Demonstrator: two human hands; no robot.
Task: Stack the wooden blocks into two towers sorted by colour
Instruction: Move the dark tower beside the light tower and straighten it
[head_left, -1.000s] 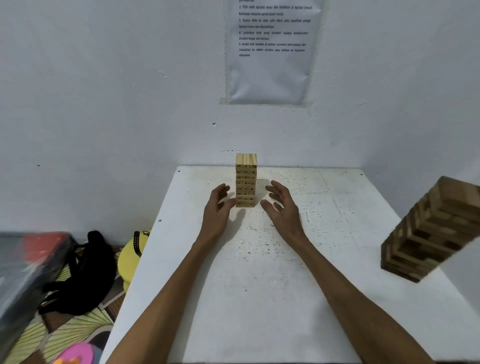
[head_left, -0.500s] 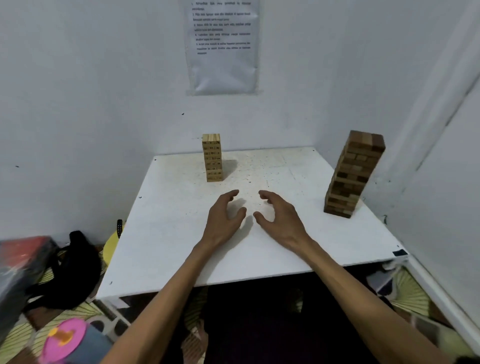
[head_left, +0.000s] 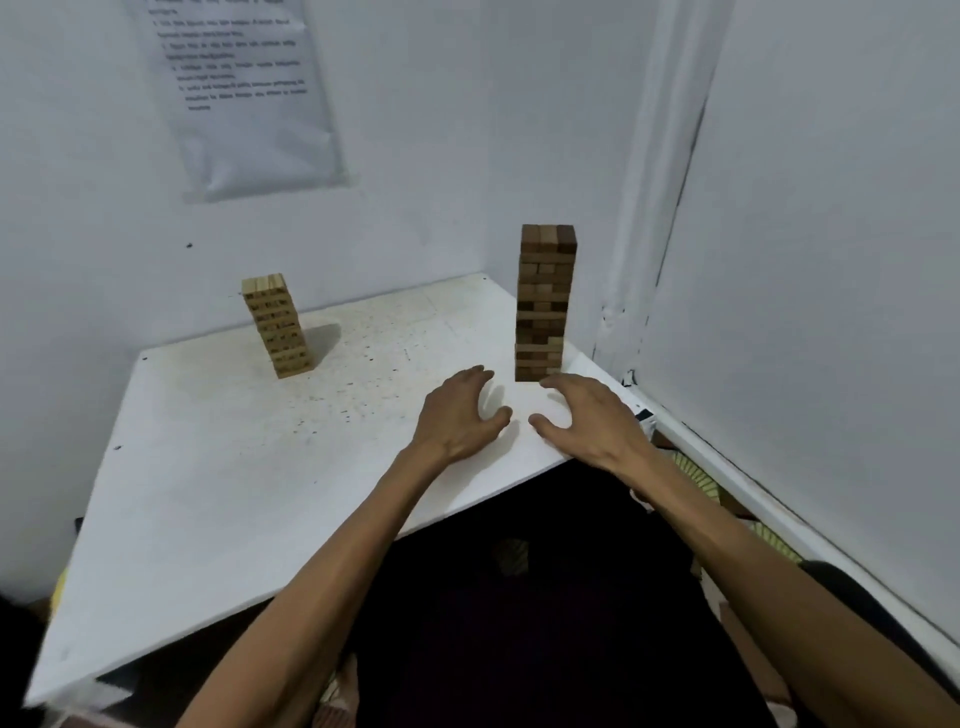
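My left grip and right grip hover empty, fingers apart. The dark block tower stands upright just beyond, nearer my right.

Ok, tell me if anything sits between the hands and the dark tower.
Nothing visible does. Only bare table lies between the left hand, the right hand and the dark tower; the light tower stands off to the left.

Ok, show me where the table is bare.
Bare: the table between light tower and dark tower, and its near-left part. Crowded: the right corner, with left hand and right hand before the dark tower.
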